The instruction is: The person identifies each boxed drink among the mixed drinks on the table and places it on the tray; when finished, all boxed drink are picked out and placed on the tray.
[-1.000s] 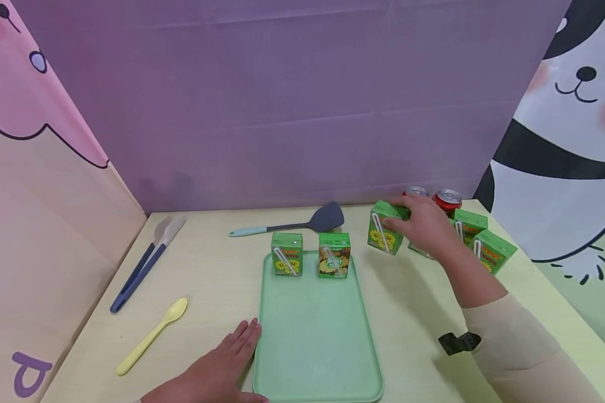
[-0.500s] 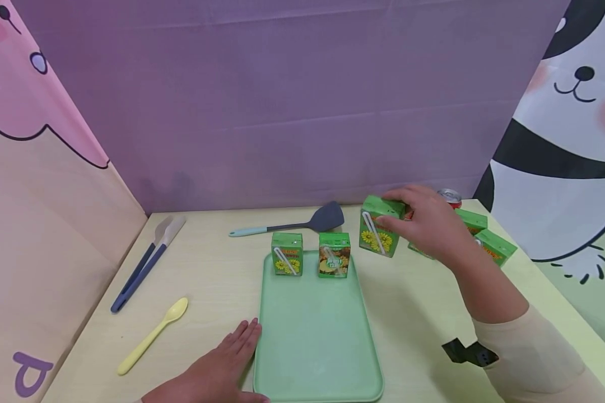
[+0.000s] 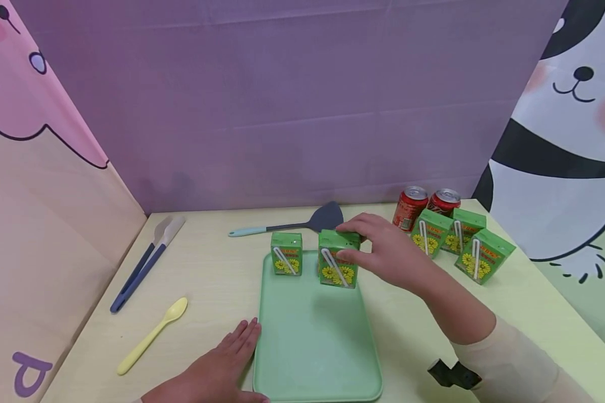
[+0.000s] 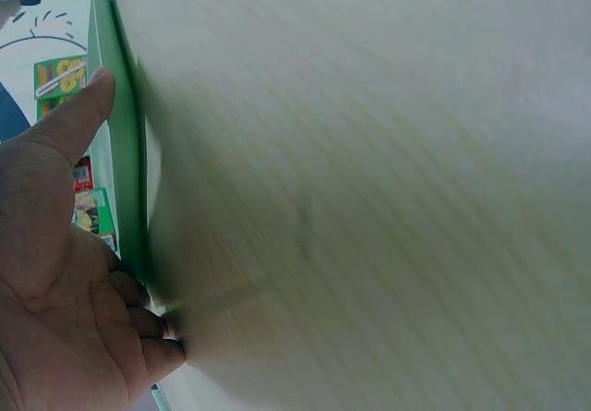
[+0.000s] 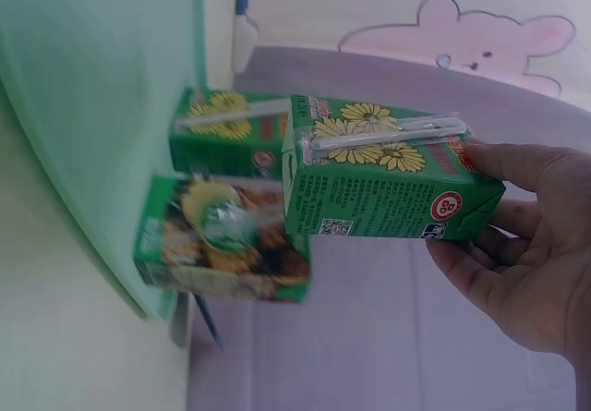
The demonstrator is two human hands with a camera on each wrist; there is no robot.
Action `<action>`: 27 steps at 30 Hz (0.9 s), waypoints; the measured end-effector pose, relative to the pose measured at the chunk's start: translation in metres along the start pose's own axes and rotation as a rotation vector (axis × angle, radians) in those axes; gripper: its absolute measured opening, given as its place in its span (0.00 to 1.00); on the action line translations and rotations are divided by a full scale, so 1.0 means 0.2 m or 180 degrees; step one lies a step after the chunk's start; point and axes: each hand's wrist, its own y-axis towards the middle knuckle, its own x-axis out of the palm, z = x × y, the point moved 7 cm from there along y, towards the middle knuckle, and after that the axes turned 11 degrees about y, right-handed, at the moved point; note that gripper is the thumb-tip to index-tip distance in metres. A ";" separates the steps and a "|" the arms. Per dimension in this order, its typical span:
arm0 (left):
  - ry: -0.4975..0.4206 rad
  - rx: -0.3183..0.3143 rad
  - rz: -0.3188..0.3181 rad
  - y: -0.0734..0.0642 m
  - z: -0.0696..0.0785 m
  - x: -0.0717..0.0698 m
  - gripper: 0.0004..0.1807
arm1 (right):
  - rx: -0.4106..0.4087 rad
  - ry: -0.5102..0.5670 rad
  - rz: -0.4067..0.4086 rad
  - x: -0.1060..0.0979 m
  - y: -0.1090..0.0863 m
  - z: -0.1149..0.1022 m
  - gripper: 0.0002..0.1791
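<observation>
My right hand point(image 3: 388, 249) grips a green juice box point(image 3: 339, 260) near its top, thumb in front and fingers behind. In the right wrist view this juice box point(image 5: 388, 171) hangs in the air, its straw facing up in that picture. It covers most of another juice box, whose brown picture side point(image 5: 226, 235) shows in the right wrist view, at the tray's far right. A further juice box point(image 3: 286, 254) stands upright at the tray's far left. Against the left edge of the pale green tray point(image 3: 315, 347) lies my left hand point(image 3: 217, 364), fingers straight, thumb at the near corner.
Several green juice boxes point(image 3: 484, 256) stand at the right, in front of two red cans point(image 3: 410, 208). Behind the tray lies a spatula point(image 3: 292, 226). Blue-handled tongs point(image 3: 146, 266) and a yellow spoon point(image 3: 153, 336) lie at the left. A purple cloth wall point(image 3: 302, 106) closes the back.
My right hand has carried the juice box leftward from beside the cans to above the tray's far right. The cans and the boxes behind it have come into view. The left hand stays put.
</observation>
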 end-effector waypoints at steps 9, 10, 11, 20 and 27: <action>-0.0016 -0.0040 -0.0061 0.00 0.00 0.00 0.68 | -0.0197 -0.0017 -0.0134 0.25 0.03 -0.03 0.26; -0.0015 -0.0033 -0.0055 0.00 0.00 0.00 0.68 | -0.0225 -0.0028 -0.0143 0.27 0.03 -0.03 0.26; -0.0015 -0.0025 -0.0045 0.00 -0.01 0.00 0.68 | -0.0266 -0.0038 -0.0149 0.29 0.03 -0.03 0.26; -0.0082 0.0012 -0.0001 0.00 0.00 0.00 0.67 | -0.0412 -0.0123 -0.0228 0.48 0.05 -0.04 0.26; -0.0074 0.0002 -0.0008 0.00 -0.01 0.00 0.67 | -0.0484 -0.0173 -0.0308 0.56 0.05 -0.05 0.27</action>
